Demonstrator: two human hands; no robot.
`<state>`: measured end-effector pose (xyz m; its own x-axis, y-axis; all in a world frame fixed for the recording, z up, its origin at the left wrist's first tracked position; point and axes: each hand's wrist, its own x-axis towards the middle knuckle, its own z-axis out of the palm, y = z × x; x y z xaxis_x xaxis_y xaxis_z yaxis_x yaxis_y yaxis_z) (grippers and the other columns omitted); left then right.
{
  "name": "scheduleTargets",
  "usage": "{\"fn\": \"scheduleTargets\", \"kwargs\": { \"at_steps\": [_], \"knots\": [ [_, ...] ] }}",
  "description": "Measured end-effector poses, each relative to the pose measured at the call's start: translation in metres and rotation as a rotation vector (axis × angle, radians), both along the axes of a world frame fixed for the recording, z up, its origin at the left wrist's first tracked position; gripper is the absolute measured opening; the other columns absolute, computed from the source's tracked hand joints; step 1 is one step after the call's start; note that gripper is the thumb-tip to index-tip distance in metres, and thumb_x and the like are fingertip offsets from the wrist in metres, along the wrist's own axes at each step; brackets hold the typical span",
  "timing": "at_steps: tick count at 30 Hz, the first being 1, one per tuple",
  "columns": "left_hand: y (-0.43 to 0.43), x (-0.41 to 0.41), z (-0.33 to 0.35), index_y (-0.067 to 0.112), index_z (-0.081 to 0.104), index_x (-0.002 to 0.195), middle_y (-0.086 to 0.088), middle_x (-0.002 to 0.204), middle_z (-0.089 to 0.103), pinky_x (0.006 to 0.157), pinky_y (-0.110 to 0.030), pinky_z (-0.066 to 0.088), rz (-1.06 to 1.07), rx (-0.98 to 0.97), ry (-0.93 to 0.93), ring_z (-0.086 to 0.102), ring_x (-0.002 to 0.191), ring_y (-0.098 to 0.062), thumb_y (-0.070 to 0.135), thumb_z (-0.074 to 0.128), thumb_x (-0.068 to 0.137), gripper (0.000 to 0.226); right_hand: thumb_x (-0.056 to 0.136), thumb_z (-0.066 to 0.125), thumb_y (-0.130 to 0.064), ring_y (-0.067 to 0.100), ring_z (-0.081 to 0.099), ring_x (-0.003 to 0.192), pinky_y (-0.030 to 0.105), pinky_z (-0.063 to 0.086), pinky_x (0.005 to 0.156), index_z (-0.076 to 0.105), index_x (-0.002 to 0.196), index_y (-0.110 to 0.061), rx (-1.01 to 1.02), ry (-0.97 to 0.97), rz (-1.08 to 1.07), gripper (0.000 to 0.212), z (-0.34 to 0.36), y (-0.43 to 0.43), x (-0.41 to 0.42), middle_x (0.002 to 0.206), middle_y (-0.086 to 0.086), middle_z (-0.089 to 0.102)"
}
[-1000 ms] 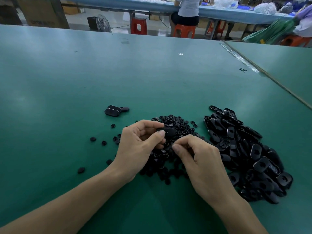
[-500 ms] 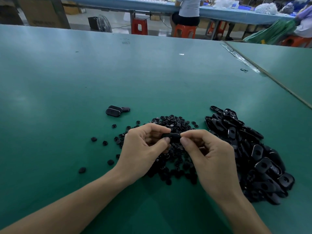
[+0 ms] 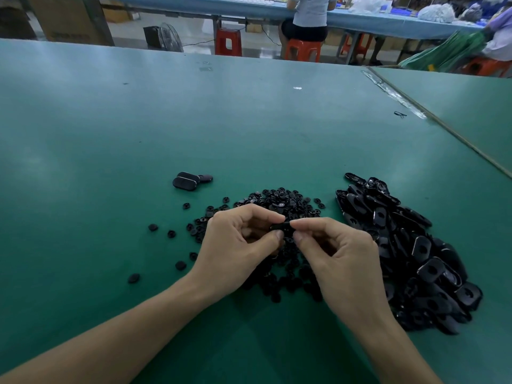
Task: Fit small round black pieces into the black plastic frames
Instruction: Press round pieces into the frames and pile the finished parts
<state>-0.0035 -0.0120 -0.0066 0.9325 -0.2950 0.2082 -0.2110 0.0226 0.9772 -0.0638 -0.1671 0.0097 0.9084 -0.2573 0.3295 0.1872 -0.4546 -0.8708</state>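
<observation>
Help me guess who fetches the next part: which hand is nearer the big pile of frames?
Right. The right hand lies just left of the pile of frames; the left hand is farther left, past the held frame both pinch.

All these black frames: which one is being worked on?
The frame pinched between the left hand and right hand; the others all lie on the table.

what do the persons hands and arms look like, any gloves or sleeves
The left hand and right hand are bare: no gloves, rings or watch visible. Both forearms are uncovered, with no sleeves in view. The fingernails look short and unpainted.
</observation>
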Motion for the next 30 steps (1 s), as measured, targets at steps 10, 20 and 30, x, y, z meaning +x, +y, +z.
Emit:
{"fn": "scheduleTargets", "kwargs": {
  "at_steps": [10,20,30],
  "knots": [
    [-0.001,-0.002,0.0,0.021,0.076,0.091,-0.001,0.085,0.078,0.074,-0.028,0.059,-0.044,0.015,-0.043,0.075,0.079,-0.018,0.01,0.076,0.076,0.018,0.087,0.075,-0.008,-0.001,0.069,0.074,0.007,0.048,0.065,0.072,0.083,-0.033,-0.053,0.018,0.005,0.026,-0.001,0.003,-0.001,0.077,-0.022,0.072],
    [-0.002,-0.003,0.0,0.024,0.07,0.093,0.0,0.084,0.074,0.072,-0.035,0.06,-0.035,0.073,-0.111,0.072,0.077,-0.022,0.011,0.072,0.079,0.019,0.085,0.077,-0.007,0.001,0.069,0.077,0.008,0.049,0.069,0.075,0.083,-0.033,-0.014,-0.022,-0.025,0.026,-0.001,0.007,-0.002,0.077,-0.018,0.073],
    [-0.002,0.001,0.002,0.019,0.068,0.092,-0.001,0.084,0.074,0.073,-0.027,0.059,-0.029,-0.004,-0.077,0.069,0.075,-0.012,0.002,0.071,0.085,0.019,0.084,0.078,-0.006,0.004,0.067,0.086,0.009,0.049,0.072,0.081,0.097,-0.021,-0.106,-0.095,-0.008,0.02,-0.001,0.011,-0.003,0.089,-0.013,0.069]
  ]
}}
